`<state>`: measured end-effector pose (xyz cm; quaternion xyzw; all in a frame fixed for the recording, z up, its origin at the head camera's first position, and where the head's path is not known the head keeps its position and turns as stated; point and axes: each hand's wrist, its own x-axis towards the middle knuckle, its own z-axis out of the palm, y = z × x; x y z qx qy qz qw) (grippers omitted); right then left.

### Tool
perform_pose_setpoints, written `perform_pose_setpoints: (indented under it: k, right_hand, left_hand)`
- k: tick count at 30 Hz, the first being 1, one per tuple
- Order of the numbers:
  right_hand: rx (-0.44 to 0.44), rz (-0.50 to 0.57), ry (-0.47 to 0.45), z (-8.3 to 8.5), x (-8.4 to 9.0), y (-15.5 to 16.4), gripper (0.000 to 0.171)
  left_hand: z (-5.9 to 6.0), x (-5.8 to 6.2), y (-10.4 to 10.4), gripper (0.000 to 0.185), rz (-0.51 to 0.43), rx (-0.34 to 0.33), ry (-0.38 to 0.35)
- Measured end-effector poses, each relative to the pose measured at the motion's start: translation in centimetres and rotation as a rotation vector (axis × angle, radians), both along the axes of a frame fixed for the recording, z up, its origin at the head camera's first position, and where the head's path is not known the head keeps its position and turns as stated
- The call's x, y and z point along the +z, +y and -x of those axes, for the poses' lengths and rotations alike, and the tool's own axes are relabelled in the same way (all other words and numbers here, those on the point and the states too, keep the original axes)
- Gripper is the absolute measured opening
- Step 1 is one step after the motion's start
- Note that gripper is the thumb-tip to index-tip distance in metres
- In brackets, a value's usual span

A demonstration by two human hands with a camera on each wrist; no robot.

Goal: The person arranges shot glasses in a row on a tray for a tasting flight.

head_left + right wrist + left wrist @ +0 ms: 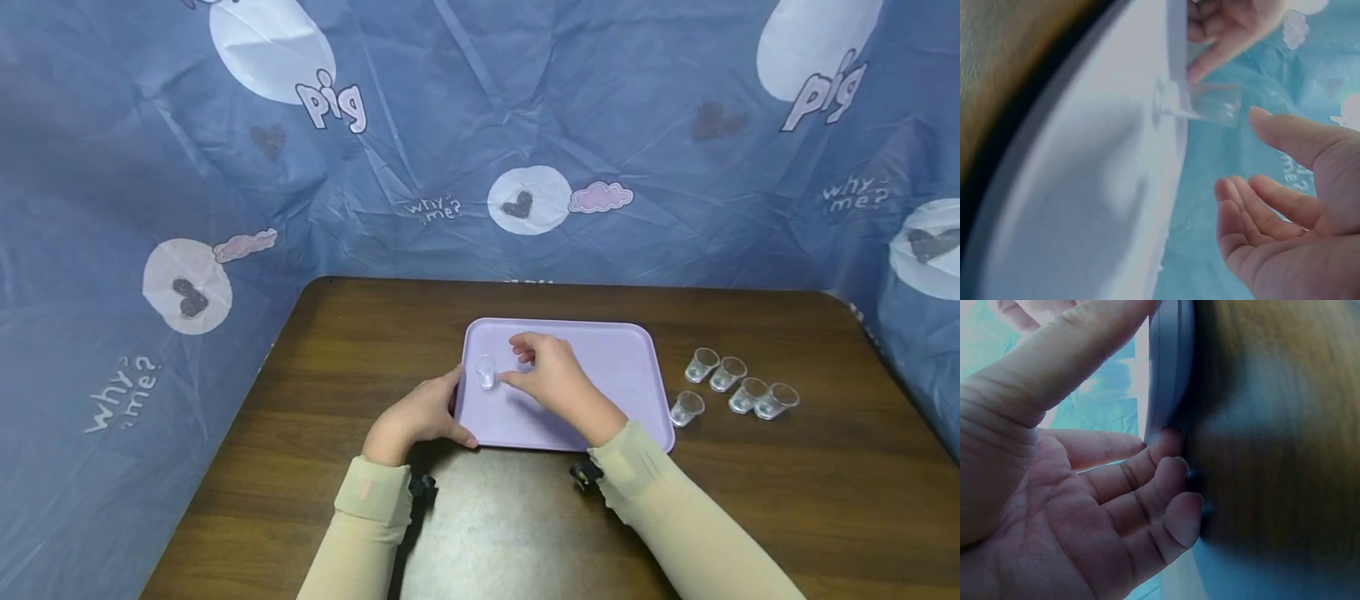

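One small clear plastic cup [485,372] stands upright on the left part of a flat lilac plastic tray [615,358], near its left rim, and it is the only cup on the tray. The right hand [547,372] hovers just beside the cup with its fingers loosely spread and relaxed; the right wrist view shows a gap between the thumb tip and the cup [1200,103], so the hand is not holding it. The left hand [422,414] rests against the tray's near-left corner, thumb laid along the left rim [1169,369] and fingertips bent against the edge, steadying the tray rather than clasping it. The tray lies in the middle of a dark brown wooden bench [787,500]. To the right of the tray, on the bench, wait five more clear plastic cups [735,389]: four in a slanting row and one apart, nearer the tray's right edge. Judging from this, the work looks barely begun: one cup placed on the tray, five not yet moved. Blue printed sheeting [450,125] walls in the bench.
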<state>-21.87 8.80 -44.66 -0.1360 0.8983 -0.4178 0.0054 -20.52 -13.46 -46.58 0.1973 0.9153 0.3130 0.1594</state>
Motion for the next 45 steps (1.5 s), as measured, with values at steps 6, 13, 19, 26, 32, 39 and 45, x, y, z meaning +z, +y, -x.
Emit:
perform_pose_setpoints:
  k: [6,13,19,26,32,39,45]
  right_hand:
    - [-0.034,0.005,-0.016,-1.0,1.5,2.0,0.054]
    - [-0.070,0.034,0.072,-2.5,2.4,5.2,0.053]
    - [-0.097,0.007,0.118,-3.6,3.0,8.2,0.052]
    - [-0.166,-0.019,0.135,-5.0,3.3,11.6,0.050]
    - [-0.217,-0.025,0.179,-6.4,3.0,14.1,0.053]
    - [-0.257,-0.042,0.194,-7.6,2.3,16.4,0.053]
    - [-0.293,-0.067,0.186,-8.6,1.7,18.3,0.055]
  left_hand:
    - [-0.1,-0.1,0.1,0.120,-0.006,0.012,-0.017]
    - [-0.1,0.1,0.0,0.121,0.002,0.007,-0.014]
    - [0.0,0.3,0.0,0.121,-0.006,0.018,-0.026]
    - [0.0,0.2,0.0,0.120,-0.009,0.017,-0.025]
    - [-0.2,0.3,0.2,0.118,-0.027,0.013,-0.034]
    - [-0.3,0.5,0.2,0.116,-0.044,0.008,-0.042]
    - [-0.2,0.3,0.2,0.116,-0.039,0.013,-0.040]
